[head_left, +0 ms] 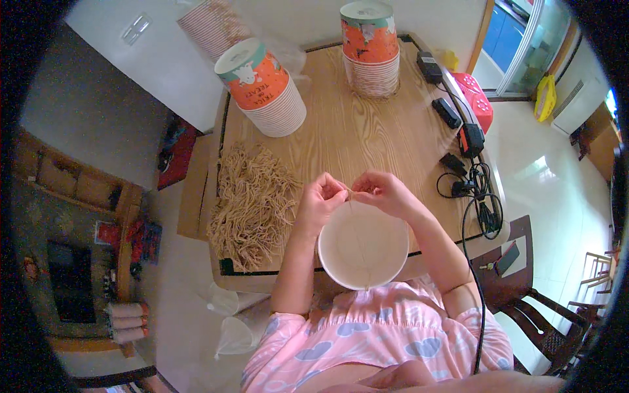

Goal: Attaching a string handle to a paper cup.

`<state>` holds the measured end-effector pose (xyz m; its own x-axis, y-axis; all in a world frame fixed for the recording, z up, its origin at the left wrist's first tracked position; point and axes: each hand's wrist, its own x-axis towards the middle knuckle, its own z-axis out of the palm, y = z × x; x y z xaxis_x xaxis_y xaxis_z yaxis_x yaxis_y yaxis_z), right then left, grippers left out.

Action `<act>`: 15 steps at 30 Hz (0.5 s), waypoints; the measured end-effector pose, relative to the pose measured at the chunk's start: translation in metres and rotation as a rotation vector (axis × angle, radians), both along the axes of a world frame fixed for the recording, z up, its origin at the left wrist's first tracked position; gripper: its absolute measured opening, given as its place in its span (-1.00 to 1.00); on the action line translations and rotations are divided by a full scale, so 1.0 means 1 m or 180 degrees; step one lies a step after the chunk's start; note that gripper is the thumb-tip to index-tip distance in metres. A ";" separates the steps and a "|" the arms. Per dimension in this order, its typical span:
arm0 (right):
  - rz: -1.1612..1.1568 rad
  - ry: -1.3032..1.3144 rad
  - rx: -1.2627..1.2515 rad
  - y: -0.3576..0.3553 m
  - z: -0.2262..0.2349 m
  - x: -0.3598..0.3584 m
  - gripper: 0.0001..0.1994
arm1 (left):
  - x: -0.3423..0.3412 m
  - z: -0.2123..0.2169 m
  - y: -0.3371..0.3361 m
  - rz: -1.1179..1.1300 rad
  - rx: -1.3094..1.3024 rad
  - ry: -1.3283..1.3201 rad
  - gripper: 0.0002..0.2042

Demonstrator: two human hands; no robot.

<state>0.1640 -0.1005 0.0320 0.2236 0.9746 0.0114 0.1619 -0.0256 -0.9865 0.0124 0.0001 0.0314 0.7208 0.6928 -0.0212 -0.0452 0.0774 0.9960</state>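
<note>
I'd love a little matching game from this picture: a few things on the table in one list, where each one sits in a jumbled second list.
Things:
1. white paper bowl
2. heap of tan strings
3. black adapters and cables
4. two stacks of orange paper cups

Places:
A. along the table's right edge
B. at the far end of the table
C. just below both hands
D. left part of the table

Pairs: 1-C, 2-D, 3-A, 4-B
</note>
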 end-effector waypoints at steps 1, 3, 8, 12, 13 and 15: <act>0.0001 -0.0002 0.0001 0.000 0.000 0.001 -0.86 | 0.000 0.001 -0.001 -0.0051 -0.0211 -0.0043 -0.89; 0.0169 -0.0185 -0.0083 0.000 0.001 0.003 -0.92 | 0.000 0.001 -0.001 -0.0100 -0.0420 -0.0087 -0.88; 0.0095 0.0019 -0.0190 -0.001 -0.001 0.005 -0.92 | -0.004 -0.003 0.007 -0.0607 -0.1299 -0.0675 -0.85; 0.0024 0.0403 -0.0170 -0.001 -0.005 0.006 -0.91 | 0.001 0.009 -0.001 -0.0353 -0.1161 -0.0180 -0.84; 0.0029 0.0403 -0.0169 -0.001 -0.008 0.006 -0.91 | 0.005 0.015 -0.006 -0.0241 -0.1034 -0.0108 -0.85; 0.0042 0.0436 -0.0042 0.000 -0.011 0.006 -0.90 | 0.007 0.014 -0.008 -0.0128 -0.0906 -0.0037 -0.85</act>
<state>0.1696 -0.1006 0.0207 0.2092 0.9774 -0.0312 0.0261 -0.0375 -0.9990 0.0193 -0.0080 0.0449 0.7489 0.6310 -0.2025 -0.0475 0.3559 0.9333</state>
